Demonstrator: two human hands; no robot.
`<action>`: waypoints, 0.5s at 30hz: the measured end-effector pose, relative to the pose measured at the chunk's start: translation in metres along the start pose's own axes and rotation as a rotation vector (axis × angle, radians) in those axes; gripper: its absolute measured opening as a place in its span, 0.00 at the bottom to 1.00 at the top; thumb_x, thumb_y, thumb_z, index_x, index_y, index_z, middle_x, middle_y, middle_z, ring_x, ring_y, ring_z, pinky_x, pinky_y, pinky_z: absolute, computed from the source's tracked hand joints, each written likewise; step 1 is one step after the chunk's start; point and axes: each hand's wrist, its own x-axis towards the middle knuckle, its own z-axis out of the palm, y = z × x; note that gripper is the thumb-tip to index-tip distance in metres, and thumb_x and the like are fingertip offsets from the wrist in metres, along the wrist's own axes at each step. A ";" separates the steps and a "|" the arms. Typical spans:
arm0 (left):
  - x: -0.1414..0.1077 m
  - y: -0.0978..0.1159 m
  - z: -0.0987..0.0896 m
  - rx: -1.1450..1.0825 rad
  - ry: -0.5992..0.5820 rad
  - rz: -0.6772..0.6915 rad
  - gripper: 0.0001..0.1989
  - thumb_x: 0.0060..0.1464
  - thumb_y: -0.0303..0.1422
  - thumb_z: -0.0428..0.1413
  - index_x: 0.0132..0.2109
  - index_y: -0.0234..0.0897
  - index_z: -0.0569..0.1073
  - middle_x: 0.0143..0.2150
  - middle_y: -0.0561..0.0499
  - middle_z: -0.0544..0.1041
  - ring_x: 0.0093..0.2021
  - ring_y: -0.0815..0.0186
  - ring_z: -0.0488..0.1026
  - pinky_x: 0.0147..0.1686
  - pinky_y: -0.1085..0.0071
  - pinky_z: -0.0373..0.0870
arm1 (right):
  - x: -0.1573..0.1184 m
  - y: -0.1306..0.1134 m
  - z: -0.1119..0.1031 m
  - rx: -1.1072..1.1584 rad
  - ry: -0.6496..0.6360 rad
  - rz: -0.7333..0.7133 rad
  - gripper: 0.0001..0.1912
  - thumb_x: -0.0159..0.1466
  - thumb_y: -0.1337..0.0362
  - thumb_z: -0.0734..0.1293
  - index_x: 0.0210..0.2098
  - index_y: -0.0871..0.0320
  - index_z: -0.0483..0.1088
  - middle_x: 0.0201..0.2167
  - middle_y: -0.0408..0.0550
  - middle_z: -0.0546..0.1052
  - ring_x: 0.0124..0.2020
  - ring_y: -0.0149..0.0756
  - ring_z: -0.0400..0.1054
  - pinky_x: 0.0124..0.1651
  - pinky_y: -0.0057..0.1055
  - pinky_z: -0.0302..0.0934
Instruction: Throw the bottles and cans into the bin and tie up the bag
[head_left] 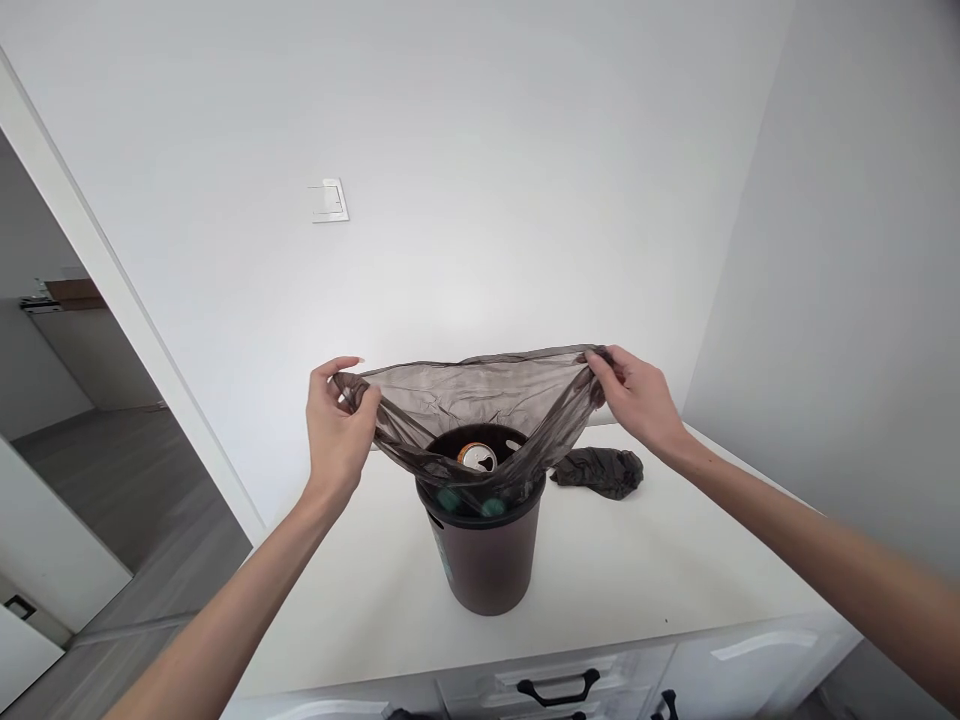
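Note:
A thin, see-through dark trash bag (pixel 457 390) is stretched wide above a dark trash can (pixel 491 565). My left hand (pixel 337 425) grips the bag's left edge between thumb and fingers, with the index finger raised. On the other side, my right hand (pixel 634 395) pinches the right edge. The bag's lower part hangs down into the can. Inside the can, an opened drink can (pixel 478 458) shows its metal top. Two round green things (pixel 493 507) appear through the bag's film near the front rim; their kind is unclear.
A rolled bundle of dark bags (pixel 600 472) lies right of the trash can on the white cabinet top (pixel 360 620). Black handles (pixel 559 688) stick out from the drawers in front. A light switch (pixel 328 200) is on the wall behind. A doorway opens at the left.

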 end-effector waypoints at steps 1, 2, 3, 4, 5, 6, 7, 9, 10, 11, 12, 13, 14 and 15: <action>-0.002 0.000 -0.003 -0.001 0.025 0.011 0.23 0.51 0.31 0.64 0.55 0.44 0.72 0.34 0.55 0.68 0.29 0.71 0.64 0.25 0.74 0.58 | -0.002 0.003 -0.002 0.029 0.028 0.010 0.20 0.66 0.42 0.68 0.33 0.52 0.73 0.25 0.42 0.74 0.26 0.36 0.65 0.33 0.34 0.59; -0.004 -0.001 -0.006 -0.003 0.053 0.006 0.24 0.51 0.31 0.64 0.55 0.44 0.72 0.34 0.56 0.68 0.29 0.71 0.64 0.25 0.74 0.58 | -0.004 0.006 -0.005 0.065 0.056 0.026 0.21 0.65 0.41 0.68 0.34 0.53 0.74 0.28 0.43 0.76 0.27 0.36 0.66 0.35 0.34 0.61; -0.006 -0.003 -0.010 -0.012 0.080 -0.012 0.25 0.50 0.31 0.65 0.56 0.45 0.71 0.34 0.56 0.69 0.29 0.71 0.64 0.25 0.74 0.58 | -0.008 0.010 -0.006 0.111 0.081 0.050 0.22 0.65 0.40 0.68 0.35 0.53 0.75 0.31 0.44 0.77 0.30 0.37 0.68 0.36 0.35 0.63; -0.008 -0.006 -0.015 -0.025 0.102 -0.043 0.27 0.50 0.31 0.66 0.57 0.45 0.71 0.35 0.56 0.70 0.30 0.71 0.65 0.26 0.74 0.59 | -0.011 0.013 -0.008 0.164 0.100 0.081 0.22 0.64 0.40 0.69 0.35 0.53 0.75 0.35 0.45 0.78 0.33 0.37 0.69 0.38 0.35 0.65; -0.011 -0.010 -0.021 -0.040 0.121 -0.080 0.28 0.49 0.32 0.67 0.57 0.45 0.70 0.35 0.56 0.71 0.31 0.70 0.67 0.28 0.74 0.61 | -0.016 0.017 -0.010 0.223 0.113 0.118 0.23 0.63 0.39 0.69 0.36 0.54 0.76 0.37 0.46 0.78 0.36 0.38 0.70 0.39 0.35 0.67; -0.013 -0.014 -0.028 -0.052 0.141 -0.116 0.29 0.48 0.33 0.67 0.58 0.46 0.70 0.36 0.56 0.72 0.32 0.69 0.68 0.30 0.73 0.62 | -0.021 0.020 -0.011 0.282 0.119 0.160 0.23 0.63 0.39 0.70 0.37 0.54 0.76 0.39 0.47 0.78 0.39 0.39 0.70 0.40 0.35 0.69; -0.016 -0.018 -0.034 -0.060 0.165 -0.147 0.30 0.48 0.33 0.68 0.57 0.46 0.70 0.37 0.56 0.72 0.33 0.69 0.69 0.32 0.73 0.64 | -0.026 0.024 -0.013 0.340 0.120 0.202 0.23 0.63 0.40 0.71 0.39 0.53 0.76 0.41 0.46 0.78 0.41 0.39 0.71 0.41 0.34 0.70; -0.024 -0.023 -0.047 -0.071 0.205 -0.199 0.29 0.47 0.34 0.70 0.55 0.46 0.71 0.37 0.56 0.73 0.36 0.68 0.71 0.36 0.71 0.65 | -0.037 0.034 -0.017 0.451 0.113 0.276 0.21 0.62 0.41 0.72 0.40 0.52 0.77 0.44 0.46 0.78 0.44 0.38 0.71 0.43 0.32 0.72; -0.028 -0.024 -0.053 -0.086 0.212 -0.225 0.28 0.46 0.34 0.70 0.54 0.46 0.72 0.37 0.57 0.73 0.37 0.68 0.71 0.37 0.71 0.65 | -0.042 0.041 -0.020 0.505 0.107 0.308 0.20 0.62 0.42 0.73 0.40 0.52 0.78 0.46 0.46 0.78 0.45 0.38 0.72 0.43 0.31 0.72; -0.034 -0.024 -0.057 -0.111 0.208 -0.252 0.28 0.45 0.34 0.71 0.53 0.46 0.72 0.36 0.57 0.73 0.37 0.68 0.71 0.37 0.71 0.65 | -0.049 0.049 -0.022 0.559 0.100 0.336 0.19 0.62 0.43 0.73 0.40 0.51 0.78 0.48 0.46 0.77 0.46 0.39 0.72 0.44 0.31 0.73; -0.040 -0.024 -0.060 -0.146 0.194 -0.283 0.27 0.45 0.34 0.71 0.52 0.47 0.73 0.35 0.58 0.73 0.37 0.67 0.71 0.38 0.71 0.66 | -0.055 0.060 -0.023 0.609 0.092 0.361 0.18 0.63 0.45 0.73 0.42 0.50 0.78 0.50 0.46 0.77 0.48 0.40 0.73 0.45 0.32 0.74; -0.048 -0.024 -0.062 -0.187 0.179 -0.312 0.27 0.44 0.34 0.71 0.52 0.47 0.73 0.36 0.58 0.73 0.38 0.67 0.71 0.39 0.70 0.67 | -0.063 0.072 -0.023 0.651 0.081 0.384 0.17 0.64 0.45 0.72 0.44 0.49 0.78 0.52 0.47 0.77 0.50 0.41 0.73 0.47 0.33 0.75; -0.056 -0.025 -0.062 -0.227 0.170 -0.334 0.26 0.45 0.36 0.71 0.51 0.48 0.73 0.37 0.57 0.74 0.39 0.66 0.72 0.41 0.69 0.69 | -0.073 0.086 -0.021 0.676 0.071 0.401 0.17 0.65 0.46 0.71 0.47 0.47 0.77 0.55 0.47 0.77 0.52 0.43 0.73 0.49 0.36 0.75; -0.065 -0.027 -0.061 -0.261 0.161 -0.353 0.24 0.47 0.39 0.70 0.51 0.48 0.73 0.39 0.56 0.75 0.43 0.64 0.73 0.44 0.67 0.71 | -0.084 0.100 -0.018 0.679 0.056 0.408 0.18 0.67 0.46 0.68 0.52 0.45 0.76 0.56 0.47 0.76 0.54 0.45 0.74 0.53 0.39 0.75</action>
